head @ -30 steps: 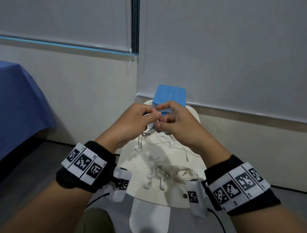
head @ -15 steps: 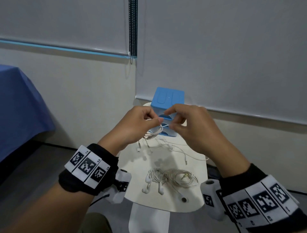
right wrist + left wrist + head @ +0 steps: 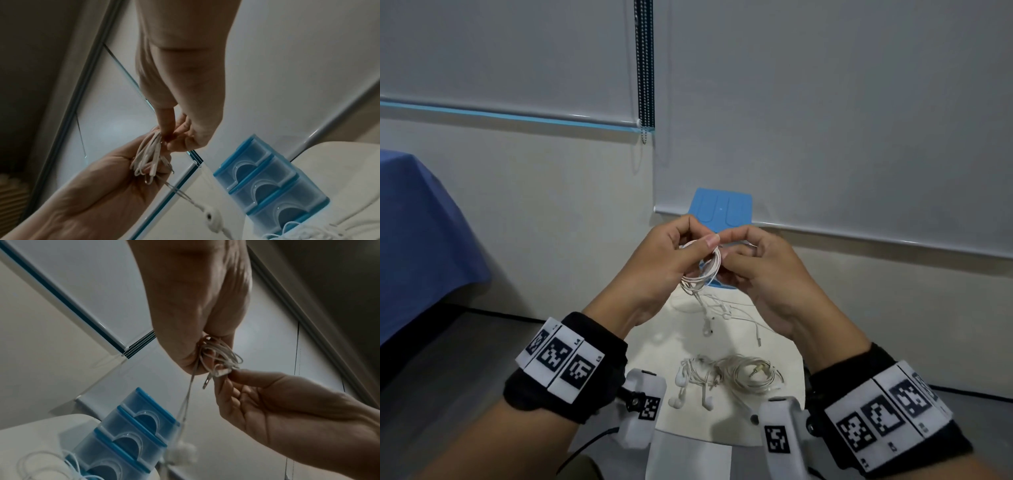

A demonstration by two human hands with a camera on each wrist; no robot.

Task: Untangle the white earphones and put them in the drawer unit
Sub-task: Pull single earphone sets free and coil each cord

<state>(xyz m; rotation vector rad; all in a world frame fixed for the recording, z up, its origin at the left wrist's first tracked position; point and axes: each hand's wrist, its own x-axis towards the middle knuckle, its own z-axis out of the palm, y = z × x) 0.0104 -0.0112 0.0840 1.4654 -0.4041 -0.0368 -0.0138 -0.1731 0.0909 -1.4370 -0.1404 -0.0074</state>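
Both hands raised above the small round off-white table (image 3: 784, 363), working one pair of thin white wired earphones (image 3: 707, 265). Left hand (image 3: 664, 263) grips the cord wound in loops; right hand (image 3: 753, 270) pinches the coil at its plug end. One earbud dangles below toward the table. Blue translucent plastic drawer unit (image 3: 131, 433) stands at the table's far edge, drawers look shut. A second tangled bundle of white earphones (image 3: 722, 377) lies near the front edge, untouched. My read: early-to-mid task, nothing in the drawers yet as far as visible.
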